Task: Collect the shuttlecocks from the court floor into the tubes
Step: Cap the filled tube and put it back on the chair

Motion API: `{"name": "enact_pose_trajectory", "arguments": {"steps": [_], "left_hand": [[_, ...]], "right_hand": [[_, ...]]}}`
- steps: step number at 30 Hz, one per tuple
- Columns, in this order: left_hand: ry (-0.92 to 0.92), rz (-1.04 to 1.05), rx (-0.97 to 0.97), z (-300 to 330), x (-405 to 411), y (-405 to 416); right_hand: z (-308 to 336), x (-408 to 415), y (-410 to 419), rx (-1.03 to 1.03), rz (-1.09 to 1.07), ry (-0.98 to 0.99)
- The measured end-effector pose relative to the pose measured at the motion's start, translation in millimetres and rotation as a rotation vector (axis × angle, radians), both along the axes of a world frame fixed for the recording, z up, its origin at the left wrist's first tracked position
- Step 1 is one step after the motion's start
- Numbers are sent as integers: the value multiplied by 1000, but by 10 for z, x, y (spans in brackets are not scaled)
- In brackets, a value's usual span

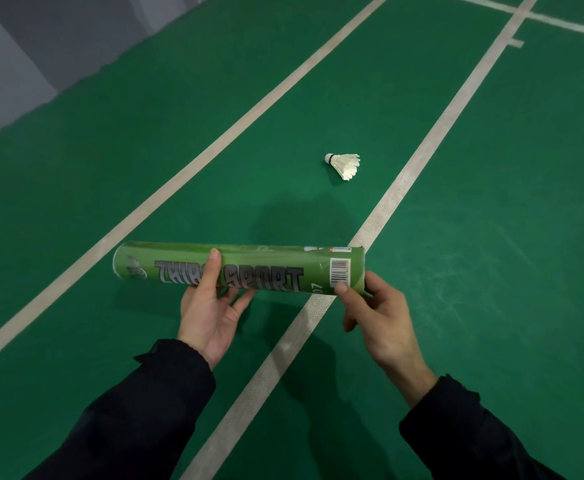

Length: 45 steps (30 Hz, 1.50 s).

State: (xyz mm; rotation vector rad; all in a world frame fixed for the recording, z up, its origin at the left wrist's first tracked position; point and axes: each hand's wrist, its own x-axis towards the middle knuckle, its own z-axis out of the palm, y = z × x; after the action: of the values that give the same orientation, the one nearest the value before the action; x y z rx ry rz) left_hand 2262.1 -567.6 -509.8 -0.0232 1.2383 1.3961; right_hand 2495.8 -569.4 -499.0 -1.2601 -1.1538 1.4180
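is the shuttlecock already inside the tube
No, the shuttlecock lies on the green floor between two court lines, beyond the tube, which the left hand and right hand hold level.

tube (249, 268) lettering partly behind thumb (211, 271)

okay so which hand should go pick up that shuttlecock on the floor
Probably the right hand. It pinches only the end of the tube, on the side nearer the shuttlecock. The left hand has its grip round the middle and could likely carry the tube alone.
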Motion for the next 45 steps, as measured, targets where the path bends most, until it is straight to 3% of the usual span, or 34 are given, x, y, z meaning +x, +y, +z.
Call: {"name": "enact_pose_trajectory", "arguments": {"steps": [16, 21, 29, 31, 34, 37, 45], "left_hand": [[-18, 16, -12, -169, -64, -17], [-35, -12, 11, -191, 11, -13], [-69, -97, -11, -175, 147, -81], [-88, -79, -11, -173, 177, -71], [-108, -66, -33, -195, 215, -66], [-116, -121, -49, -217, 300, -120], [-85, -222, -82, -299, 400, -266]], "right_hand": [[-6, 15, -18, -178, 0, 116], [-105, -32, -17, -333, -125, 139], [-311, 33, -63, -334, -434, 150], [-351, 53, -126, -438, -483, 250], [-395, -6, -267, -658, -277, 458], [-435, -138, -337, -716, -124, 547], [-454, -231, -265, -737, -135, 519]]}}
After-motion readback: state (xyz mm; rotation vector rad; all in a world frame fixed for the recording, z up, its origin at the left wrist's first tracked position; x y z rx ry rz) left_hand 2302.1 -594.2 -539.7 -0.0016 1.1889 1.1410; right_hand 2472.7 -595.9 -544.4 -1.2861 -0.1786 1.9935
